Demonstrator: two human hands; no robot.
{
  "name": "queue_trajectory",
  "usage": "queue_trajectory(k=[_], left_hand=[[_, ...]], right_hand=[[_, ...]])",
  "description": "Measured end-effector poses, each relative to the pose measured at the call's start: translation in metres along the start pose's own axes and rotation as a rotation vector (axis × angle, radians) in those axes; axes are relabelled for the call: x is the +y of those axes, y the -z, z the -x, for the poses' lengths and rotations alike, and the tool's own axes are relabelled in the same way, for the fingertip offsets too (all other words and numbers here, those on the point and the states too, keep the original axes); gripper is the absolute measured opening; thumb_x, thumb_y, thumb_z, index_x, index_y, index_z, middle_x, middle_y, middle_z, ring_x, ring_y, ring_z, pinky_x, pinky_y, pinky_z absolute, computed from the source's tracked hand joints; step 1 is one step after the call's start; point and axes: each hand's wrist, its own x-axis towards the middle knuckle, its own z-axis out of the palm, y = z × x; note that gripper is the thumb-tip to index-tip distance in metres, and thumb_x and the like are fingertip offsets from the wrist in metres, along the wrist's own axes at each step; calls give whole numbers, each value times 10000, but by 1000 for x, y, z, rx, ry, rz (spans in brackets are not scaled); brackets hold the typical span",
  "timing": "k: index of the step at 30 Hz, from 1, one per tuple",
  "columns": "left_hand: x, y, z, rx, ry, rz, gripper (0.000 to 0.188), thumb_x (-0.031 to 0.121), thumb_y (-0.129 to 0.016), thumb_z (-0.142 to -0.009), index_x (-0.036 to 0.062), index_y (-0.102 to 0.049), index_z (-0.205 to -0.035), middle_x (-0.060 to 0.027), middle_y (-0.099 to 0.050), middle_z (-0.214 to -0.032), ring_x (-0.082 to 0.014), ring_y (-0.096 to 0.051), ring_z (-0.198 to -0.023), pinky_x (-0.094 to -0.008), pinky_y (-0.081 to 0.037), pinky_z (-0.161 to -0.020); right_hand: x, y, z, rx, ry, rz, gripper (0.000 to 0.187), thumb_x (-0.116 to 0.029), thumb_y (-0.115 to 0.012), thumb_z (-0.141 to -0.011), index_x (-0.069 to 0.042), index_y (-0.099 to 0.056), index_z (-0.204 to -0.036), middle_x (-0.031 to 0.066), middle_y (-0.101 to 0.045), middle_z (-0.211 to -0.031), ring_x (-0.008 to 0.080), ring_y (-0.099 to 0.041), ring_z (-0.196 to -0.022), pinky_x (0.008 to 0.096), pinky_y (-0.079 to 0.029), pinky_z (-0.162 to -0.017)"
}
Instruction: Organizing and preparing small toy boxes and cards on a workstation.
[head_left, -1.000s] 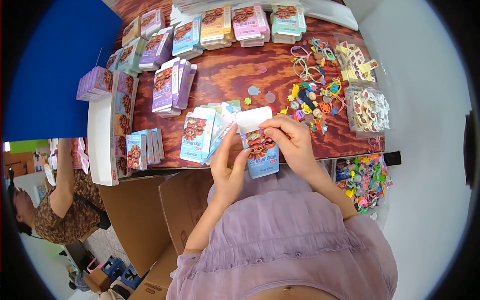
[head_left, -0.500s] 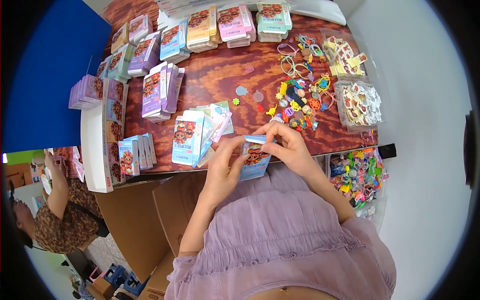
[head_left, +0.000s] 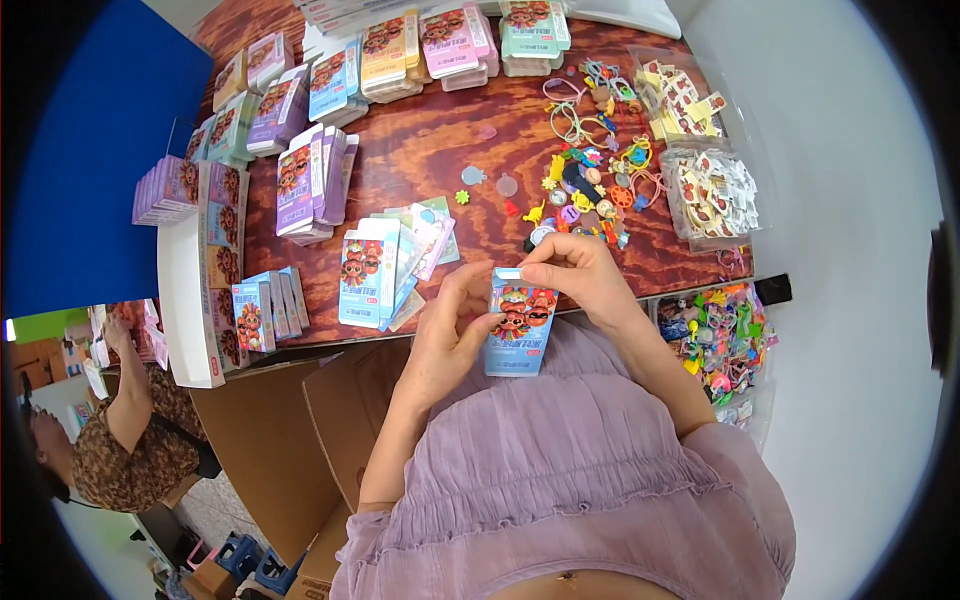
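Note:
A small light-blue printed box [head_left: 518, 340] is held in front of my body at the table's near edge. My left hand [head_left: 445, 325] grips its left side, thumb on the front and fingers behind. With the thumb and fingers of my right hand [head_left: 575, 278], I pinch the white-edged flap at the box's top. The inside of the box is hidden. Just left of my hands, a flat blue box [head_left: 366, 275] lies on the table beside a fan of pastel cards [head_left: 430, 238].
Stacks of coloured flat boxes [head_left: 395, 55] line the far side. Small trinkets [head_left: 590, 190] lie right of centre, near bags of stickers [head_left: 712, 195]. A long white display tray [head_left: 185, 300] stands left. An open carton [head_left: 265, 430] sits below. Another person [head_left: 130, 430] works at left.
The blue box has turned more upright, and its front now shows more fully. My right hand has shifted slightly along the top flap. The view has moved slightly.

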Motion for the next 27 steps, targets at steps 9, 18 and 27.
queue_trajectory(k=[9,18,27], left_hand=[[3,0,1,99,50,57,537,-101,-621,-890,35,-453,-1381,-129,-668,-1061,-169,-675,-924,-297,-551,-782],[-4,11,-4,-24,17,-90,389,-74,-617,-882,26,-598,-1257,-69,-550,-913,-170,-550,-821,-299,-480,-757],[-11,23,-2,-37,66,-92,406,-46,-546,-956,25,-540,-1356,-51,-621,-1074,-95,-598,-931,-236,-490,-799]], right_hand=[[-14,-1,14,-79,377,668,221,3,-672,-869,24,-707,-1086,114,-713,-1068,201,-679,-940,294,-526,-806],[-6,-2,13,-145,267,551,270,22,-648,-870,6,-706,-1133,121,-684,-1103,228,-655,-1013,320,-511,-864],[-3,-6,-1,-147,291,536,258,-9,-630,-892,12,-700,-1140,97,-667,-1071,208,-651,-993,304,-501,-870]])
